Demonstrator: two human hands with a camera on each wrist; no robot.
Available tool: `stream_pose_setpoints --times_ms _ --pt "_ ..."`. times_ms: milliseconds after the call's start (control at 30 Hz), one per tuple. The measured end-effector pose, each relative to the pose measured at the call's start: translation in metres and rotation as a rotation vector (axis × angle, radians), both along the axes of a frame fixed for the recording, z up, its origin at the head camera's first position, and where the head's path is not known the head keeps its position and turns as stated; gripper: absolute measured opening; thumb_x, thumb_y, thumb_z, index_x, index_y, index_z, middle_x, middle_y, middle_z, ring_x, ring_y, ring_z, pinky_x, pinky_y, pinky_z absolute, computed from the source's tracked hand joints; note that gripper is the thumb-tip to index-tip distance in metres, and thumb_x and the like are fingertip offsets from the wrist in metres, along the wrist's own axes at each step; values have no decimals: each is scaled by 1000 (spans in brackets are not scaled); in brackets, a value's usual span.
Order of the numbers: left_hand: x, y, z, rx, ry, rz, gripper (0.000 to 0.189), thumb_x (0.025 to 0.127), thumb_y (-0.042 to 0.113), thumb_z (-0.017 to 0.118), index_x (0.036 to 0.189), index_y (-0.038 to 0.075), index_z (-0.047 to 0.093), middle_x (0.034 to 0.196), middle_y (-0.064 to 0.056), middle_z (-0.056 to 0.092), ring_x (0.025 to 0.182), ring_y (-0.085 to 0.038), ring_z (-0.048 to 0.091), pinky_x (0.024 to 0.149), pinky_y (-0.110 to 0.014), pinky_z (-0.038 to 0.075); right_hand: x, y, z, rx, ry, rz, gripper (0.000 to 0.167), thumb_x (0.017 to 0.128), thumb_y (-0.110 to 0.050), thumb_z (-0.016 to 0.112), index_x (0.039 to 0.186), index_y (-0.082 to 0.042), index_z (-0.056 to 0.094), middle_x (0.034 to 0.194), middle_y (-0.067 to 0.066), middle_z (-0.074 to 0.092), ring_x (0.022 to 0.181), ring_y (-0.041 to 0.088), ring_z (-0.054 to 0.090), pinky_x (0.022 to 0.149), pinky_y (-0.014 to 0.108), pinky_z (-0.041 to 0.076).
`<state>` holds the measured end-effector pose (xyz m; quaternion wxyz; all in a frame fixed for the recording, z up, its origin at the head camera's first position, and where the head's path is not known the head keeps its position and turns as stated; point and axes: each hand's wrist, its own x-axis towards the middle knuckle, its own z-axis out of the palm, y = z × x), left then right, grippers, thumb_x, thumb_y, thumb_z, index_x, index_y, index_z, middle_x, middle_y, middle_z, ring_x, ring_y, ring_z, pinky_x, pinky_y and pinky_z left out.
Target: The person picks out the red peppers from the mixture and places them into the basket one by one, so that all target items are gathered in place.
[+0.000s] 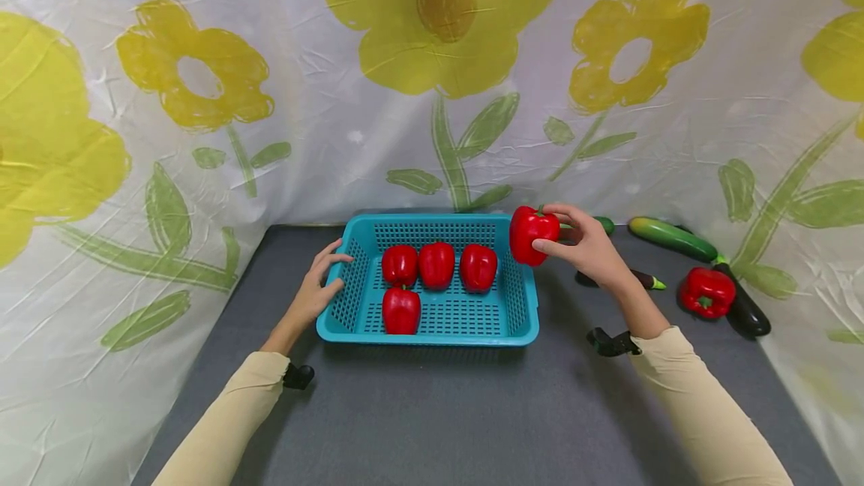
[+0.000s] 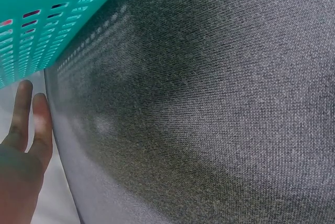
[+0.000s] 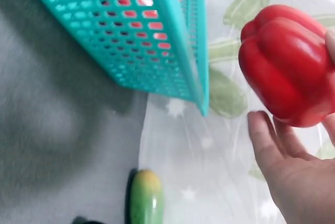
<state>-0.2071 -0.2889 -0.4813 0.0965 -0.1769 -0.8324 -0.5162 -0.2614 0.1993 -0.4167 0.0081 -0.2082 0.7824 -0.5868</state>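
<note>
Overhead-looking light fills the head view brightly and evenly, leaving soft shadows on the table (image 1: 418, 411) inward of both sleeves (image 1: 229, 411) and small white glints on the peppers (image 1: 436, 265). The wide lens stretches the curtain (image 1: 304, 118) toward the left and right edges. The left wrist view is dimmer and grainy, the left hand (image 2: 23, 166) shaded, with flecks of light in the shadow beside the basket (image 1: 425, 340). In the right wrist view, the curtain looks washed out and the cucumber (image 3: 147, 198) slightly soft.

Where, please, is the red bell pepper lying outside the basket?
In the head view, that bell pepper lies on the table at far right, just left of a dark eggplant.
</note>
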Motion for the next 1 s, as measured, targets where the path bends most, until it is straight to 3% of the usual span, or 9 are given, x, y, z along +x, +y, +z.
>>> stream_pose_setpoints --times_ms 133,300,467,600,833,1000 --pt "-5 -2 -9 15 -18 11 38 88 -17 47 125 -14 56 158 -33 22 144 -51 18 102 -72 23 0 -7 1 -35 -20 14 59 92 -15 75 143 -5 48 137 16 55 111 39 60 82 35 55" --pt "-15 -11 -28 9 -22 27 40 90 -14 49 129 -10 56 162 -21 22 146 -42 19 102 -70 25 -1 -18 1 -35 -23 28 54 92 -14 75 140 -6 52 136 14 53 112 40 60 81 38 56" --pt "-18 -14 -31 8 -19 26 39 89 -14 50 128 -8 57 163 -19 23 146 -40 19 102 -68 26 -2 -30 0 -79 -64 77 50 93 -8 72 139 -3 54 137 18 54 119 41 56 86 49 54" --pt "-15 -10 -25 18 -15 22 38 89 -17 48 126 -12 56 161 -25 22 145 -45 18 102 -70 24 -3 -40 -1 -82 -91 93 48 93 -8 73 137 -3 55 136 16 54 116 41 57 86 53 53" --pt "-1 0 1 5 -21 12 38 88 -20 48 124 -12 57 157 -35 23 142 -53 19 102 -72 24 -5 -58 -9 -68 -53 109 46 92 -6 73 135 2 56 137 17 54 118 40 56 87 45 54" --pt "2 2 7 -1 -32 12 38 88 -20 49 124 -12 57 156 -36 23 142 -54 19 103 -71 25 -2 -69 -11 -33 -56 92 43 92 -8 74 132 0 59 135 16 56 121 37 53 94 49 49"
